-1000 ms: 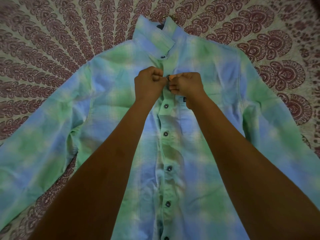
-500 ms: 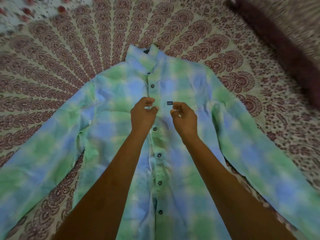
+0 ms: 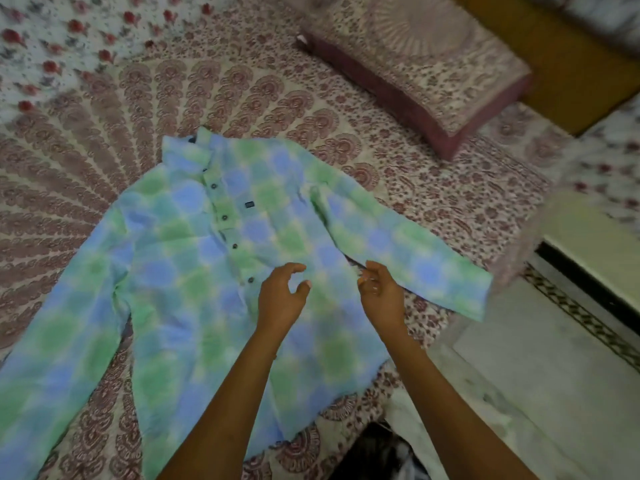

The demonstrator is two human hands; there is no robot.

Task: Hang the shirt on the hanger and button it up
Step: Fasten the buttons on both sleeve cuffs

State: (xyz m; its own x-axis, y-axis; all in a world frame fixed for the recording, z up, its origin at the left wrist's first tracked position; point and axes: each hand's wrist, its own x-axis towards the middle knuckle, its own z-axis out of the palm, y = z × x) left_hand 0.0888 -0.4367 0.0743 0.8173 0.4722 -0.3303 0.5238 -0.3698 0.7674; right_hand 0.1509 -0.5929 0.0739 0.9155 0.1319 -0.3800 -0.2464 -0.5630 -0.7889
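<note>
A blue and green checked shirt [image 3: 180, 271] lies flat on the bed, front up, sleeves spread, its placket closed with dark buttons [image 3: 224, 217] in a row. My left hand [image 3: 282, 296] hovers over the shirt's lower right chest, fingers curled apart, holding nothing. My right hand [image 3: 381, 289] floats near the shirt's right side seam below the sleeve [image 3: 415, 258], fingers loosely apart and empty. No hanger shows; only a dark bit at the collar [image 3: 192, 140] peeks out.
A patterned maroon bedsheet [image 3: 86, 161] covers the bed. A pillow [image 3: 422, 74] lies at the back right. The bed's edge runs along the right, with a marble floor [image 3: 554, 375] beyond it. A dark object [image 3: 381, 452] sits at the bottom by the bed.
Both hands have let go of the upper button and drawn back and down the shirt, fingers opening. The view has swung back and rightward, showing the pillow and floor.
</note>
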